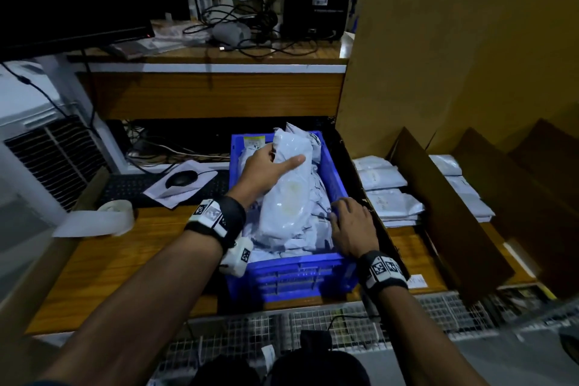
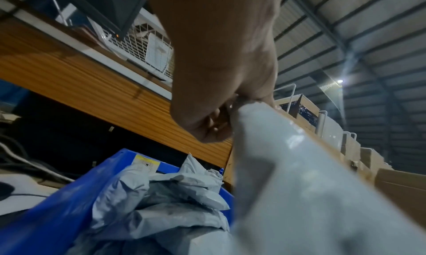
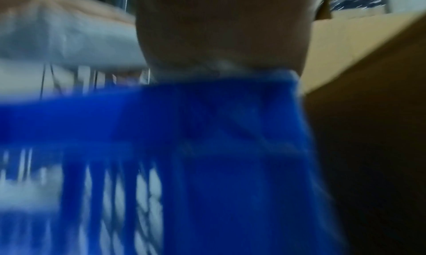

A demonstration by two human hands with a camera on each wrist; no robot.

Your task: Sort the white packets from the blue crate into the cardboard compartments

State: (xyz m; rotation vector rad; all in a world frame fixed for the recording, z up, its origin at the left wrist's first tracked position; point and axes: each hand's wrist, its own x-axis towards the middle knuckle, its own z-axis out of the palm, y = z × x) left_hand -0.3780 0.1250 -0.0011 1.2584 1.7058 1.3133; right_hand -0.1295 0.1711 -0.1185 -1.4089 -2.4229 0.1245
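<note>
The blue crate (image 1: 282, 273) stands on the desk, heaped with white packets (image 1: 316, 229). My left hand (image 1: 269, 166) grips one long white packet (image 1: 288, 197) near its top end, and it hangs tilted above the heap. In the left wrist view the fingers (image 2: 214, 124) pinch the held packet's (image 2: 299, 186) corner over the crate (image 2: 57, 213). My right hand (image 1: 351, 226) rests on packets by the crate's right rim, fingertips hidden. The right wrist view is blurred, showing the crate wall (image 3: 207, 131). The cardboard compartments (image 1: 438, 197) to the right hold stacked packets (image 1: 382, 178).
A keyboard (image 1: 150, 188), a mouse (image 1: 181, 178) and a tape roll (image 1: 116, 213) lie left of the crate. A tall cardboard wall (image 1: 438, 72) rises behind the compartments. A wooden shelf (image 1: 213, 94) overhangs the crate's far end. Wire mesh (image 1: 313, 329) runs below the desk edge.
</note>
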